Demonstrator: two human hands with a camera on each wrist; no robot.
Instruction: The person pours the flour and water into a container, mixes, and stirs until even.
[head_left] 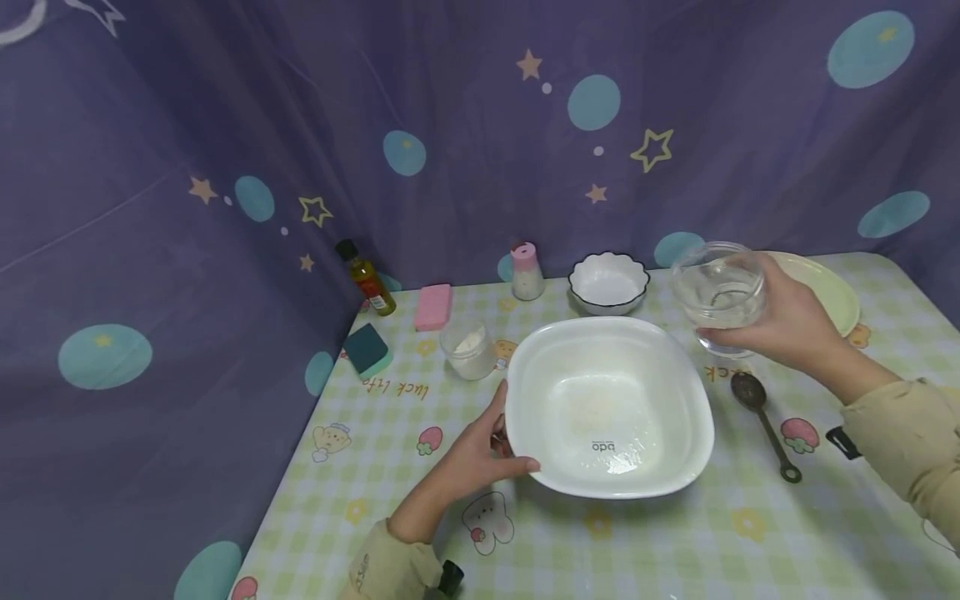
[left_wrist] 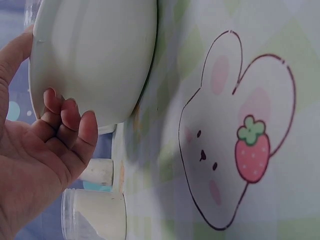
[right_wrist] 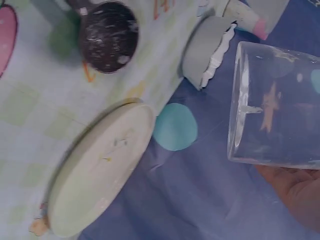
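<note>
A large white bowl (head_left: 609,407) sits mid-table with a thin layer of liquid and some powder in it. My left hand (head_left: 480,450) grips its near-left rim, thumb over the edge and fingers curled under the white bowl (left_wrist: 95,55). My right hand (head_left: 780,325) holds a clear glass bowl (head_left: 718,287) in the air, above the table to the right of the big bowl. The glass bowl (right_wrist: 275,107) looks nearly empty, and only the palm of my right hand (right_wrist: 295,190) shows below it.
A dark spoon (head_left: 761,417) lies right of the big bowl. Behind stand a scalloped white bowl (head_left: 608,283), a pink-capped shaker (head_left: 527,271), a jar of white powder (head_left: 468,348), an oil bottle (head_left: 365,277), pink and green sponges, and a pale plate (head_left: 828,287). A starry curtain backs the table.
</note>
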